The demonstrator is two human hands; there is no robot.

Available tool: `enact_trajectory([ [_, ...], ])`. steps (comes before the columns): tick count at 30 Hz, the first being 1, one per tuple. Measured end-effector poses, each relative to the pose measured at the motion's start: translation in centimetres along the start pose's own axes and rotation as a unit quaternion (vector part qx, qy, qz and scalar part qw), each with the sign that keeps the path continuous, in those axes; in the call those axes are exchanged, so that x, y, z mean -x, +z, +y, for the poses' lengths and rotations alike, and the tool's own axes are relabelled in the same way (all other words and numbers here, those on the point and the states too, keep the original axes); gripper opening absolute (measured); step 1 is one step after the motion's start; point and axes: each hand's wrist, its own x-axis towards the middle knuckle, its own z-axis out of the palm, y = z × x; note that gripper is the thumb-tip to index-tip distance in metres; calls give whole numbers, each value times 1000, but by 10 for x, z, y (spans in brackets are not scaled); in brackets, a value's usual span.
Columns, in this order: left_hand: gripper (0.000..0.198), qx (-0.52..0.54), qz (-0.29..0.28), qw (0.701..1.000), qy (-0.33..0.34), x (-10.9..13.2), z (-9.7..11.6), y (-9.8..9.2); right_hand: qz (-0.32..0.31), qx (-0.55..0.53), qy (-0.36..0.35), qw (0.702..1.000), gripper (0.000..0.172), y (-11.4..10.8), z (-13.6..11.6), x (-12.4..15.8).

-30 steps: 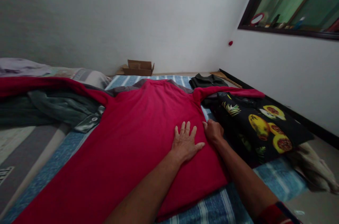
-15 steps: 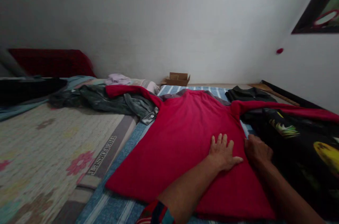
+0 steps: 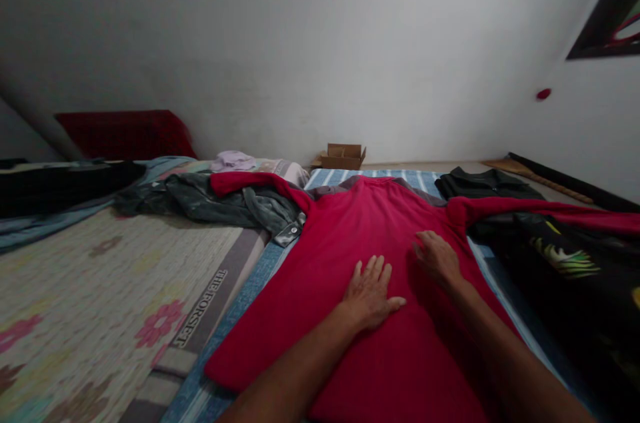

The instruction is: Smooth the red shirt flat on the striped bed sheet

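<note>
A red long-sleeved shirt (image 3: 320,290) lies spread out with its collar away from me and its sleeves stretched to both sides. Grey cloth shows beside its collar. Flat on the middle of the shirt rests my left hand (image 3: 373,293), fingers spread, holding nothing. My right hand (image 3: 440,258) is over the right part of the shirt, below the shoulder, with its fingers loosely bent and nothing seen in them. Whether its fingertips touch the cloth I cannot tell.
Under the shirt is a blue striped sheet (image 3: 270,263). A grey-green garment (image 3: 200,202) lies under the left sleeve, on a flowered mat (image 3: 115,276). Dark folded clothes (image 3: 487,183) and a black printed garment (image 3: 555,283) lie right. A cardboard box (image 3: 343,155) stands by the wall.
My left hand has slid left across the shirt. My right hand has left the shirt's right edge and moved up and inward over the cloth, its fist loosened. The view has shifted slightly.
</note>
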Motion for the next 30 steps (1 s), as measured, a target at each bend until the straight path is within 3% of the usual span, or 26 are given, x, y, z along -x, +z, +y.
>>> enact_trajectory([
  [6,76,-5,6,1000,-13,4,-4,9,-68,55,9,996,59,42,27,12],
  [12,76,25,-21,999,-18,4,-5,-2,-83,72,13,994,61,49,26,13],
  [19,81,-2,14,996,-92,5,-34,-3,-68,82,4,994,63,56,28,17],
  [23,82,28,6,996,-86,10,-36,0,-61,42,-5,997,56,28,-2,-1],
  [25,77,45,6,996,-77,11,-37,-5,-64,-10,-62,996,47,12,-32,-20],
  [28,52,46,52,994,-89,8,-50,-28,-58,-64,-135,987,37,3,-83,-49],
  [30,32,27,112,980,-164,2,-72,-51,-53,-95,-172,979,34,11,-112,-60],
])
